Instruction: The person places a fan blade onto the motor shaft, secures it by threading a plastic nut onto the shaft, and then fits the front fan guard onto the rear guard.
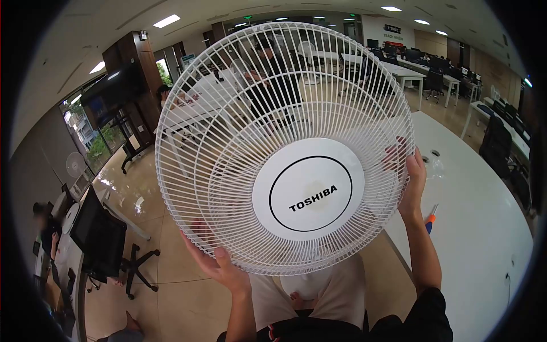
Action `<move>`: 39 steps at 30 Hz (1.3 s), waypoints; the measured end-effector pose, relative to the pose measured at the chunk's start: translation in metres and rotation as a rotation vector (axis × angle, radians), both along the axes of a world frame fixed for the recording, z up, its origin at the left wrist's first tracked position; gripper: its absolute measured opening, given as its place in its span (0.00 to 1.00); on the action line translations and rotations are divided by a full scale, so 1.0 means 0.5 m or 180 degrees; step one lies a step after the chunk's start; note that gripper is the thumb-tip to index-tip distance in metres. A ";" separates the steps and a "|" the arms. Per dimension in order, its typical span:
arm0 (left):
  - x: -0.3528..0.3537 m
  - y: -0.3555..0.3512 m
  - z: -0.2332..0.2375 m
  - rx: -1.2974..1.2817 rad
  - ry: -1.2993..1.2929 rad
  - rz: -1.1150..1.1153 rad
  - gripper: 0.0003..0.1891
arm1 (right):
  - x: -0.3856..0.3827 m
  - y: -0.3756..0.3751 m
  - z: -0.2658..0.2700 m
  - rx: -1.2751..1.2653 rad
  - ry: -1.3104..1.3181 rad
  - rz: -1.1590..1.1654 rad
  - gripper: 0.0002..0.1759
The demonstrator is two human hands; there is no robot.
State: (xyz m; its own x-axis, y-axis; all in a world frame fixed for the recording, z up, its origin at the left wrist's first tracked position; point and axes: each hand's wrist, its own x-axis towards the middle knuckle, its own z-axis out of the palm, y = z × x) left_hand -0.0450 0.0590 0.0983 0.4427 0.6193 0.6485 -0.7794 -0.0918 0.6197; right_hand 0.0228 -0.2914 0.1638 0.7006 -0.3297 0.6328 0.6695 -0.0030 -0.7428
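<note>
At the far left, a person (45, 225) sits by a black monitor (98, 233), with a small pedestal fan (74, 165) behind them near the window. A dark screen on a stand (114, 88) stands farther back on the glossy tiled floor (142, 199).

The left hand (219, 262) grips the lower left rim of a white fan guard (285, 114), its fingers curled behind the wires. The guard is held up in the air, face-on to the camera and slightly tilted, with a round Toshiba badge (310, 196) at its centre.

The right hand (411, 182) clasps the guard's right rim, and its fingers (393, 159) show through the grille.

A screwdriver (431, 219) with an orange and blue handle lies on the long white table (478, 239) just beside the right wrist. Office chairs (498, 142) and more tables fill the open room beyond.
</note>
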 end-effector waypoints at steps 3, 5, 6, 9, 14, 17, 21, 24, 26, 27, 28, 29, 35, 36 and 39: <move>0.013 -0.005 -0.012 0.0021 -0.0029 0.0025 0.44 | 0.021 -0.002 -0.005 -0.0029 -0.0166 -0.0183 0.36; 0.019 -0.011 -0.017 0.0077 -0.0004 0.0062 0.44 | 0.040 -0.015 -0.020 -0.0033 -0.0306 -0.0229 0.37; 0.023 -0.015 -0.019 0.0097 0.0004 0.0081 0.44 | 0.049 -0.023 -0.024 -0.0100 -0.0296 -0.0205 0.38; 0.035 -0.020 -0.025 0.0229 0.0028 0.0045 0.43 | 0.068 -0.031 -0.030 -0.0057 -0.0168 -0.0099 0.40; 0.050 -0.017 -0.057 0.0267 0.0207 0.0156 0.42 | 0.072 -0.025 -0.058 0.0255 0.0189 0.0096 0.39; 0.061 -0.015 -0.075 0.0211 0.0278 0.0198 0.41 | 0.069 -0.015 -0.052 0.0090 0.0113 -0.0193 0.38; 0.063 -0.009 -0.093 0.0203 0.0404 0.0259 0.41 | 0.068 -0.014 -0.053 -0.0025 0.0243 -0.0275 0.37; 0.066 -0.008 -0.118 0.0035 0.0528 0.0139 0.46 | 0.073 -0.018 -0.060 -0.0117 0.0319 -0.0441 0.35; 0.067 -0.014 -0.129 0.0036 0.0547 0.0184 0.46 | 0.076 -0.016 -0.064 -0.0038 0.0288 -0.0476 0.31; 0.066 -0.015 -0.134 0.0034 0.0562 0.0210 0.46 | 0.075 -0.014 -0.063 -0.0034 0.0304 -0.0465 0.30; 0.065 -0.013 -0.139 0.0093 0.0558 0.0271 0.44 | 0.072 -0.011 -0.062 -0.0035 0.0321 -0.0452 0.30; 0.068 -0.013 -0.142 0.0148 0.0553 0.0333 0.42 | 0.073 -0.011 -0.060 -0.0039 0.0335 -0.0436 0.29; 0.077 -0.010 -0.180 0.0045 0.0681 0.0343 0.45 | 0.078 -0.020 -0.070 -0.0172 0.0307 -0.0339 0.28; 0.078 -0.013 -0.180 0.0038 0.0723 0.0352 0.48 | 0.079 -0.022 -0.072 -0.0207 0.0315 -0.0360 0.28; 0.078 -0.020 -0.176 0.0210 0.0707 0.0454 0.50 | 0.079 -0.021 -0.076 -0.0269 0.0334 -0.0454 0.29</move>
State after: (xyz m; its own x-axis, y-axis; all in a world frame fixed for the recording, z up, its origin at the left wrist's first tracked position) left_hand -0.0058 0.0491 0.0105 0.4899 0.6453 0.5862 -0.6014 -0.2366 0.7631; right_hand 0.0622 -0.3018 0.1260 0.7141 -0.3790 0.5885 0.5768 -0.1577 -0.8015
